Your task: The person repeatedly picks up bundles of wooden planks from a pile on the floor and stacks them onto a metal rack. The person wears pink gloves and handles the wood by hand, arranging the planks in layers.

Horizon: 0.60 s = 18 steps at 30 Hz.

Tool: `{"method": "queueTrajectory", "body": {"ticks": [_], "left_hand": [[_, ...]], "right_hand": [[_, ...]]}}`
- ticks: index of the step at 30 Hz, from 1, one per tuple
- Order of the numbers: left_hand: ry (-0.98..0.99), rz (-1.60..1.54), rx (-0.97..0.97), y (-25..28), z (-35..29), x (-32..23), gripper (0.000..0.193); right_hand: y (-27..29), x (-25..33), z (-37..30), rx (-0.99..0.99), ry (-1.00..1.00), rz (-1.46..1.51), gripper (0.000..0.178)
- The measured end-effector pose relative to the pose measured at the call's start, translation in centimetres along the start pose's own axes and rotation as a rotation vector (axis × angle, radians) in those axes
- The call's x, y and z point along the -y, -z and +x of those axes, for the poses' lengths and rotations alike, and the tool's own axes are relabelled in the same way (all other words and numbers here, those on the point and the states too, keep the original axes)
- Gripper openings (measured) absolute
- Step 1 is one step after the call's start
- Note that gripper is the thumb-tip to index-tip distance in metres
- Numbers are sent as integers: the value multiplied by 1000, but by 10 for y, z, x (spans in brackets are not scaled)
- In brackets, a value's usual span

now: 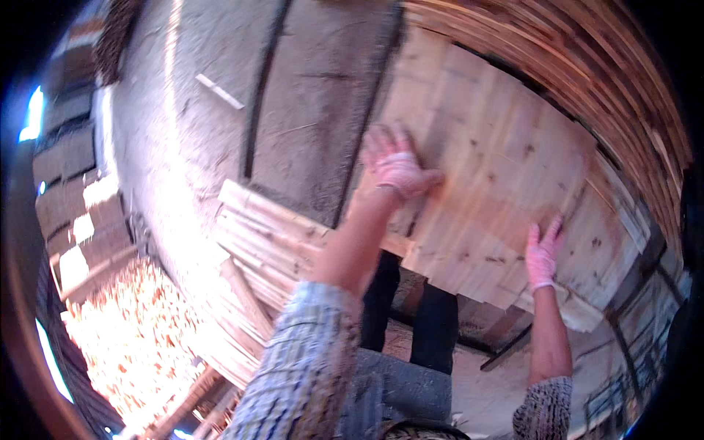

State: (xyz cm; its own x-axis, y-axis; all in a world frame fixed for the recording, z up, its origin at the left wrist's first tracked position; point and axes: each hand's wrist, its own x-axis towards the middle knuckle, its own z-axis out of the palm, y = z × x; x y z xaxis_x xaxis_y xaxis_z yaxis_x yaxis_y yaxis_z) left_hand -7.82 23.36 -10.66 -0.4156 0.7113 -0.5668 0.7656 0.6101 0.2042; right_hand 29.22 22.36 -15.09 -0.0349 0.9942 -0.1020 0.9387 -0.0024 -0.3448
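Pale wooden boards (506, 176) with dark knots lie side by side in front of me, forming a broad flat layer. My left hand (400, 165), in a pinkish glove, is spread at the left end of this layer, fingers stretched out over its edge. Further right, my right hand (543, 253), gloved alike, rests near the layer's near edge with its fingers apart. Neither hand grips anything. Slight blur softens the left fingers, and whether they press on the wood is hard to see.
Stacked planks (587, 44) curve along the far right. More boards (271, 235) lie at the left, near my left forearm. A small wood strip (220, 92) lies on the dusty floor (198, 139). Sunlit wood pieces (139, 330) are heaped at lower left; metal bars (623, 389) stand at lower right.
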Motion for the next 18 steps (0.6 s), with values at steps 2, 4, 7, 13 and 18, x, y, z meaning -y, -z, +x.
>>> {"method": "queueTrajectory", "body": {"ticks": [2, 4, 7, 13, 18], "left_hand": [[-74, -55, -237, -9, -23, 7, 116], [-41, -28, -186, -16, -64, 31, 104], [-149, -199, 66, -33, -158, 63, 91], [517, -917, -180, -82, -327, 192, 55], [1008, -953, -540, -117, -420, 328, 65]], "right_hand": [[12, -12, 4, 241, -185, -23, 81], [25, -11, 9, 392, -149, 41, 80], [36, 35, 2, 452, -106, -237, 77], [58, 194, -118, 819, 478, 113, 39], [9, 279, -240, 1552, 257, 65, 56]]}}
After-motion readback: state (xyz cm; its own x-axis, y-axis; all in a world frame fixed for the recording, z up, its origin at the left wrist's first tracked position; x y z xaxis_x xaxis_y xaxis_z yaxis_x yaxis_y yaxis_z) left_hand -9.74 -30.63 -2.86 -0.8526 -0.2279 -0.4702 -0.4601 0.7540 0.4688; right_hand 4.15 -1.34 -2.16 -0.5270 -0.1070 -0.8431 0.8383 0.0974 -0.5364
